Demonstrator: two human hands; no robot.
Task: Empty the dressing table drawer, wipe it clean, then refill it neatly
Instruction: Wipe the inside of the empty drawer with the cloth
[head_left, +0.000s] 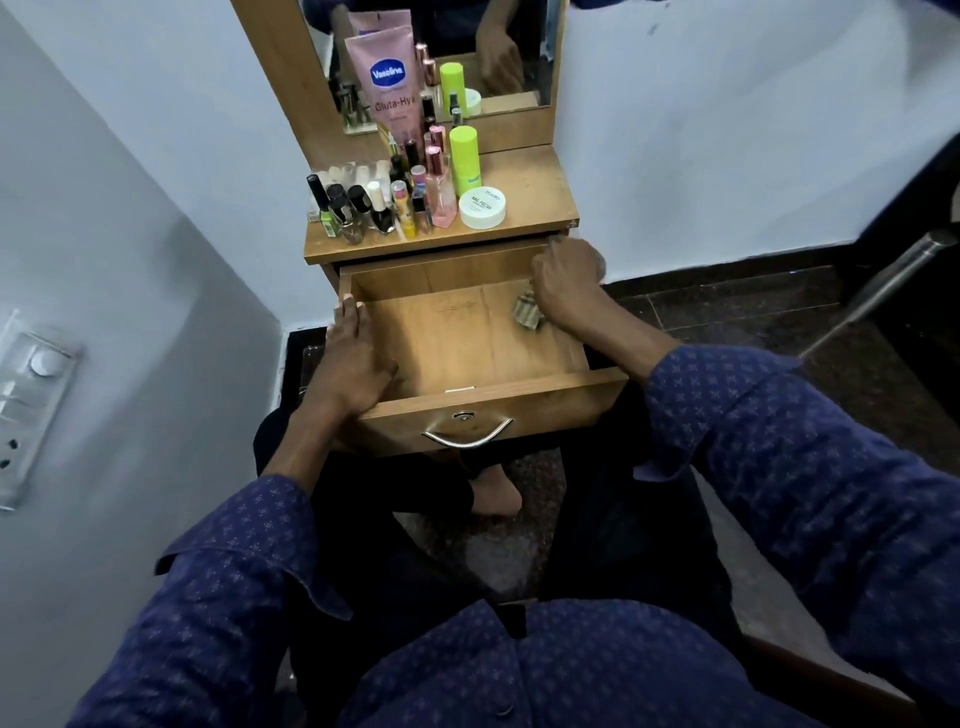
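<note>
Narrow pale-walled corner, wooden dressing table (524, 197) top crowded left with bottles, open drawer (467, 338) bare in the middle, left hand (353, 358) flat along its left rim, right hand (566, 280) clenching a crumpled cloth (527, 312) at its right wall

Pale blue-grey painted walls (727, 156) meet in a corner, with a dark skirting band (727, 273) along the base on the right. The floor is dark speckled polished stone (779, 322). A white plastic switch panel (31, 400) is mounted on the left wall. A wood-framed mirror (514, 62) stands against the back.
</note>
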